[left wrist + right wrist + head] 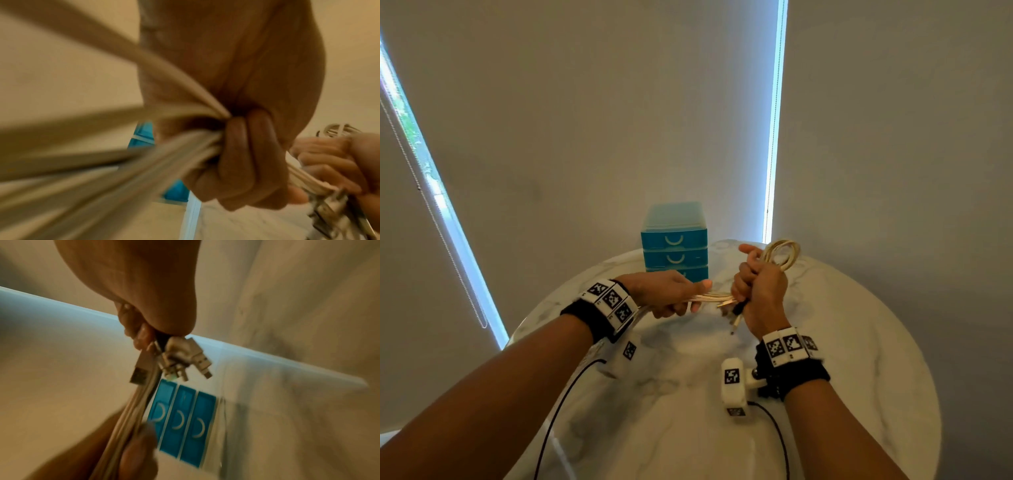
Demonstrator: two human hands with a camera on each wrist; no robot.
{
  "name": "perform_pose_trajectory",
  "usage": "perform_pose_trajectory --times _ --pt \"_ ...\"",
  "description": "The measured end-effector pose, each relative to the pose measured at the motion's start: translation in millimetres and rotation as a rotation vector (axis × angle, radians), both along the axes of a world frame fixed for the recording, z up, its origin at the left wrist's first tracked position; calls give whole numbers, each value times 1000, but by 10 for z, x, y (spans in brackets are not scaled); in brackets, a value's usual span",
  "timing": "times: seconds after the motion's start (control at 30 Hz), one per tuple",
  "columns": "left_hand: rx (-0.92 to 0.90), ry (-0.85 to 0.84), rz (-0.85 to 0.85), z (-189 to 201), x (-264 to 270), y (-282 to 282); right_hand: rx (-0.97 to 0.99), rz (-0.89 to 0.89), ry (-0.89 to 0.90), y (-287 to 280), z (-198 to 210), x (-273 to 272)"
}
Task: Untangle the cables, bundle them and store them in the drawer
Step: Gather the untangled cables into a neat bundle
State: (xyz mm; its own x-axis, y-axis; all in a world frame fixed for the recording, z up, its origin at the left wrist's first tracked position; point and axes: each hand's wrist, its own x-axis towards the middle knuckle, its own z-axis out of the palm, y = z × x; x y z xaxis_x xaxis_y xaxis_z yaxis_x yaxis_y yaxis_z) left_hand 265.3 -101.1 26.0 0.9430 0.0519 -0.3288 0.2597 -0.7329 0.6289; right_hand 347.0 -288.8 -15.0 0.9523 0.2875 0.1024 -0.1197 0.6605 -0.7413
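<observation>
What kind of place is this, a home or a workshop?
Probably a room in a home: a round marble-look table, roller blinds over windows, and a small blue drawer unit. No workshop tools show.

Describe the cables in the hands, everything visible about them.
The cables are several thin cream-white cords, gathered side by side and held above the round marble table. The left hand grips the straight run; the right hand grips them near their ends, with a coiled loop rising above its fist. Metal USB-type plugs and one dark cord hang out below the right hand. No tie is visible around them.
</observation>
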Motion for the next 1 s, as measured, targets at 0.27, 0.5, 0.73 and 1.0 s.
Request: perform_pose_trajectory --times 0.27,0.5,0.73,1.0 --pt "1 164 75 -127 -454 582 -104 -295 131 -292 14 214" --pt "1134 -470 203 733 -514 1163 -60 109 -155 266 91 -308" --pt "1320 -708 -179 814 -382 1282 -63 67 -207 272 79 -371" --pt "490 -402 15 -280 -159 961 -108 58 -82 157 -121 -230"
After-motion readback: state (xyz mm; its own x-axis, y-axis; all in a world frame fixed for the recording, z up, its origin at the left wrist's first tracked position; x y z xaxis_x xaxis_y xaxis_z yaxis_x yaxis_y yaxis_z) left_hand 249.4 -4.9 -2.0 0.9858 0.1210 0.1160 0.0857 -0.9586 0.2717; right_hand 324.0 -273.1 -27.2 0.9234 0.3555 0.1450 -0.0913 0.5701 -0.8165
